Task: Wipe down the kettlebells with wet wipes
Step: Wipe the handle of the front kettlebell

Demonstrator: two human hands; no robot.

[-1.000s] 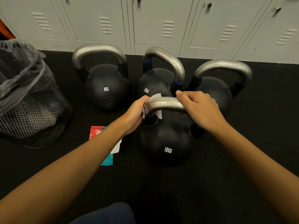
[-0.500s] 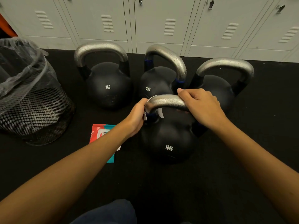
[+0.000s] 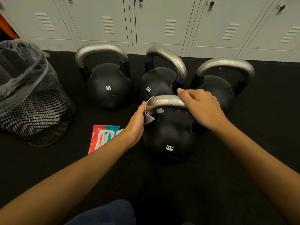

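Lockers [image 3: 162, 21] run along 12 o'clock, tops cut off; black floor [image 3: 162, 184] below. Near kettlebell [image 3: 168, 140], marked 12KG, sits center. R hand [image 3: 203, 106] is wrapped round the handle's 3 o'clock end, hiding that corner. L hand [image 3: 136, 122] presses a wipe [image 3: 149, 119] on the handle's 9 o'clock leg; fingers mostly hidden behind wipe & handle, so how far they curl is hard to tell. Three more bells behind: 8KG [image 3: 110, 86] at 11, another 12KG [image 3: 157, 85] at 12, one [image 3: 217, 90] at 1 w/ label hidden. Wipe pack [image 3: 100, 137] at 9, partly under L forearm. Bin [image 3: 32, 98] at 10, cut off by frame edge. Vs 0.5 s ago: L hand & wipe slid lower down the leg; R hand unchanged.
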